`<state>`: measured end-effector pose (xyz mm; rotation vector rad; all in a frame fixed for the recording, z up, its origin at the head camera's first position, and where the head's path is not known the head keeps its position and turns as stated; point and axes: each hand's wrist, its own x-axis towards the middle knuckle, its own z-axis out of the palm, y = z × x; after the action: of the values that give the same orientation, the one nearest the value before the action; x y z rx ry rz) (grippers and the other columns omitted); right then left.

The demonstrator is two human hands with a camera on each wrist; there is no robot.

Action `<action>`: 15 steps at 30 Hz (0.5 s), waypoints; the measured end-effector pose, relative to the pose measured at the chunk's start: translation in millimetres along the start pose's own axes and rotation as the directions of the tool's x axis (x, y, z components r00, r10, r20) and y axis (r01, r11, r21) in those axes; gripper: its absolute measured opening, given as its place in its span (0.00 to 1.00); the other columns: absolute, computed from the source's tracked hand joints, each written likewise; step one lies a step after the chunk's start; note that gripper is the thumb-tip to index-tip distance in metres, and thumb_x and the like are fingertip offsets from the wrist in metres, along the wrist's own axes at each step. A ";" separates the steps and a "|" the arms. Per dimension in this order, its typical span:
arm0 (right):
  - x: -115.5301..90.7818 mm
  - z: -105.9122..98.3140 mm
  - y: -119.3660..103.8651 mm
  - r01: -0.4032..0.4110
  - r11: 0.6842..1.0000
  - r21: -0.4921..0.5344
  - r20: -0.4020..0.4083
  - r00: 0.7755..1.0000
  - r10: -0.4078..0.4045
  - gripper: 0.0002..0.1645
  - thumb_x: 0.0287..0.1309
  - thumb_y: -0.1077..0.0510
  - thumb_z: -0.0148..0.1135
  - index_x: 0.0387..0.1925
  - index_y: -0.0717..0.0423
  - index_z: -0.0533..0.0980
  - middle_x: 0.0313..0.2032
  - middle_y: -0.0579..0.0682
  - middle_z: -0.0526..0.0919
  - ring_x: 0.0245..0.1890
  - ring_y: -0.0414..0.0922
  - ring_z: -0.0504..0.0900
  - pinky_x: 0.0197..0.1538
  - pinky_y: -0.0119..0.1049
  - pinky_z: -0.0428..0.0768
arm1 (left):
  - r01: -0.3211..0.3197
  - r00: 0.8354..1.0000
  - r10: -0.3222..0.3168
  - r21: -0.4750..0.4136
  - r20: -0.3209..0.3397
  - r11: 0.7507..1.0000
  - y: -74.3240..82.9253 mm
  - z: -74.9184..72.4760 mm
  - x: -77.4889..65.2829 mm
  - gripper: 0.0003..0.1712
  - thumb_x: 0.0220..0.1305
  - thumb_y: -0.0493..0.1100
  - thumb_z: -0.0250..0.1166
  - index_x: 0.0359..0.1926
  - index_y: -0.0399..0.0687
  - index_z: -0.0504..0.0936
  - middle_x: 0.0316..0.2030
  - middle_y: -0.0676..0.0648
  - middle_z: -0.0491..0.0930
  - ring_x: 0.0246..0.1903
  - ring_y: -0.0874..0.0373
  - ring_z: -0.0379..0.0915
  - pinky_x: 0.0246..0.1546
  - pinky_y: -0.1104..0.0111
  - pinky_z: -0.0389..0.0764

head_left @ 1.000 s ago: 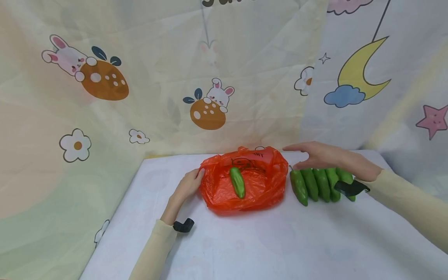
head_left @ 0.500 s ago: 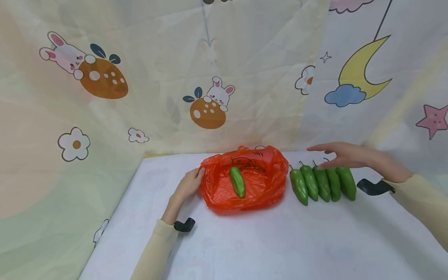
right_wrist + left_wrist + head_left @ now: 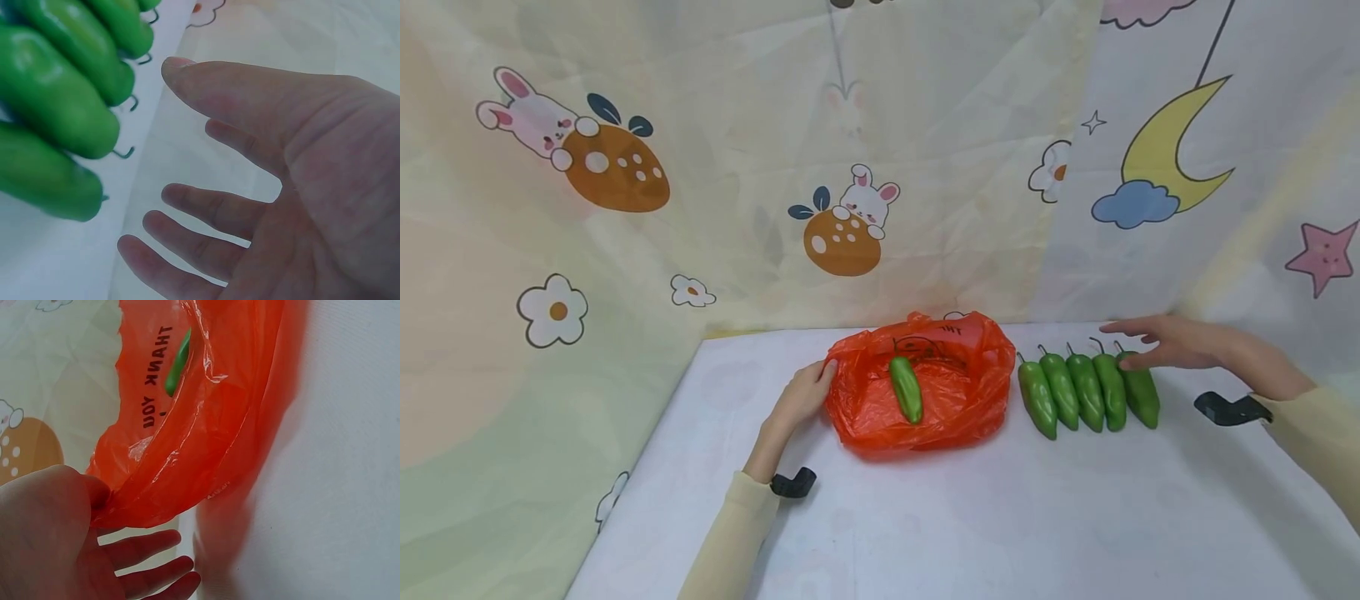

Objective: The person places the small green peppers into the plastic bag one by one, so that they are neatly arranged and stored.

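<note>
A red plastic bag (image 3: 880, 433) lies with its mouth spread on the table, and a single green pepper (image 3: 906, 390) rests inside it. My left hand (image 3: 802, 396) pinches the bag's left rim between thumb and index finger; in the left wrist view the other fingers (image 3: 147, 547) extend below the film. To the right of the bag, several green peppers (image 3: 1086, 392) lie side by side in a row, stems away from me. My right hand (image 3: 1180, 343) hovers over the stem end of the rightmost pepper (image 3: 1138, 396), fingers spread and holding nothing.
The white table (image 3: 970, 525) runs back to a printed cloth backdrop (image 3: 955, 208) hanging behind the bag and peppers. The cloth continues along the left side of the table. Dark bands (image 3: 1232, 408) sit at both wrists.
My right hand has moved rightward from beside the bag, along the row, to the rightmost pepper. My left hand keeps its pinch on the bag, and the pepper inside stays put.
</note>
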<state>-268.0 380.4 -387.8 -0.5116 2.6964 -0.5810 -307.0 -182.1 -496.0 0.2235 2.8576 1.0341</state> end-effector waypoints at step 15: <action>-7.4 20.5 26.4 -0.070 0.992 -0.108 0.037 0.997 0.075 0.42 0.59 0.48 0.70 0.67 0.66 0.68 0.64 0.77 0.68 0.57 0.73 0.74 0.49 0.61 0.81 | -0.002 1.000 0.002 -0.018 -0.004 1.000 1.2 -0.9 -1.0 0.29 0.79 0.59 0.43 0.62 0.46 0.78 0.42 0.46 0.83 0.42 0.52 0.75 0.50 0.55 0.79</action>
<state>-260.7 399.2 -415.4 -0.4458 2.7047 -0.4046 -305.9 -182.0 -494.5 0.2238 2.8507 1.0620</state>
